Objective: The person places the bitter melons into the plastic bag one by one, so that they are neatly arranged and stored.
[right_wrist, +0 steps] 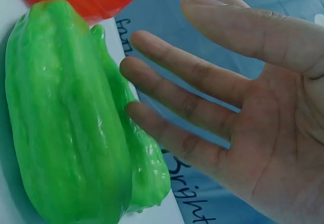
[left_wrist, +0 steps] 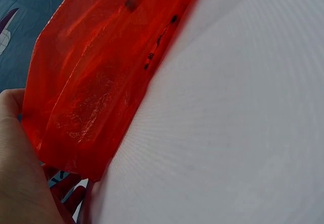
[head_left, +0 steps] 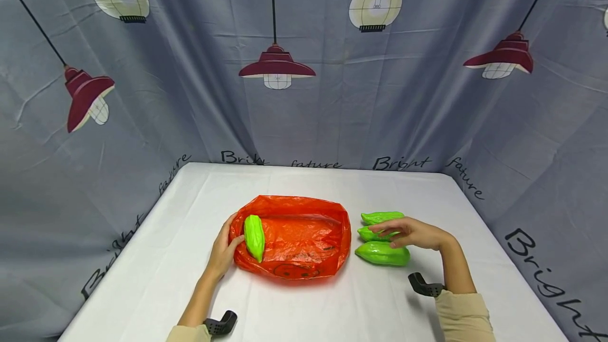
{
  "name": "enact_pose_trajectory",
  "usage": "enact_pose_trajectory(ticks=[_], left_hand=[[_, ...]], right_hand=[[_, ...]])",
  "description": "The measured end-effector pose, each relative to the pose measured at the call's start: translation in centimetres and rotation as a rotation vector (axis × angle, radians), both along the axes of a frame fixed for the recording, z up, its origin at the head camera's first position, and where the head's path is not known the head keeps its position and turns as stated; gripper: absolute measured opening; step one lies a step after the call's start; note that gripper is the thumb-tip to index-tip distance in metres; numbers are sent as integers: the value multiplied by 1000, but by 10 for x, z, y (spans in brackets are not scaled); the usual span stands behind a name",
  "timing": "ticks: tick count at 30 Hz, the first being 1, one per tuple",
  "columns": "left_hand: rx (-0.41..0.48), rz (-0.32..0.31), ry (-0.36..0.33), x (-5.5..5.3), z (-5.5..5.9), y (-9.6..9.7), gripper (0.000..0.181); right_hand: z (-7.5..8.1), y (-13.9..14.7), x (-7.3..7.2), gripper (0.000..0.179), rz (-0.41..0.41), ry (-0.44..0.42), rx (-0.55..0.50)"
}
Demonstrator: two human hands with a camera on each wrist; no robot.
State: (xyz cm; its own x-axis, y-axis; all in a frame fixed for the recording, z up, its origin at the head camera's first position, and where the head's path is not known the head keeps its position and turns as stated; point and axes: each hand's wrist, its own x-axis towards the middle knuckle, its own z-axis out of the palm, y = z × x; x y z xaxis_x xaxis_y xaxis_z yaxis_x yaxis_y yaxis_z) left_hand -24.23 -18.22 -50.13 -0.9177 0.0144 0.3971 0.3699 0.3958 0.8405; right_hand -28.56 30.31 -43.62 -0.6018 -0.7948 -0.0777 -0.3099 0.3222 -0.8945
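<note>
Glossy bright-green vegetable (head_left: 254,237), ridged and elongated, lies at the left end inside an open red plastic bag (head_left: 304,234). Its long axis runs roughly from the far side to the near side, leaning slightly; the blunt end faces away from the person and the narrower end points toward the person and a little to the right.

Three matching pieces lie side by side on the white cloth-covered tabletop (head_left: 199,215), just beyond the bag's right side: a far green vegetable (head_left: 380,217), a middle green vegetable (head_left: 364,233) and a near green vegetable (head_left: 382,255). Their long axes run left to right, nearly parallel, with tapered ends pointing left toward the bag. The near piece's broad end faces right.

Left hand (head_left: 222,252) pinches the bag's left rim between thumb and fingers, the thumb just beside the vegetable inside. Right hand (head_left: 412,233) is well apart from the left, above the three pieces, fingers spread and grasping nothing; fingertip contact cannot be confirmed.
</note>
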Motion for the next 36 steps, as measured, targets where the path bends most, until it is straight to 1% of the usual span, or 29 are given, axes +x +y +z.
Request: enact_pose_trajectory(ticks=[4,9,16,19,23,26,33,36], left_hand=[[6,-10,-11,0,0,-1,56],[5,-11,-20,-1,0,-1,57],[0,-5,-19,-1,1,-1,57],[-2,-5,-23,-1,0,-2,57],[0,-7,-19,-1,0,-1,56],[-1,-4,-13,-1,1,-1,56],[-4,-3,-28,-1,2,0,56],[-5,-6,-34,0,2,0,56]], right_hand=[[-3,2,-2,51,24,-23,10],[-7,6,-4,51,34,-26,12],[-12,9,-4,49,54,10,31],[-14,10,-3,49,45,0,43],[-15,10,0,50,14,-42,70],[-16,10,2,51,-2,-56,81],[-20,10,5,55,-9,-83,53],[-21,9,8,56,-23,-84,66]])
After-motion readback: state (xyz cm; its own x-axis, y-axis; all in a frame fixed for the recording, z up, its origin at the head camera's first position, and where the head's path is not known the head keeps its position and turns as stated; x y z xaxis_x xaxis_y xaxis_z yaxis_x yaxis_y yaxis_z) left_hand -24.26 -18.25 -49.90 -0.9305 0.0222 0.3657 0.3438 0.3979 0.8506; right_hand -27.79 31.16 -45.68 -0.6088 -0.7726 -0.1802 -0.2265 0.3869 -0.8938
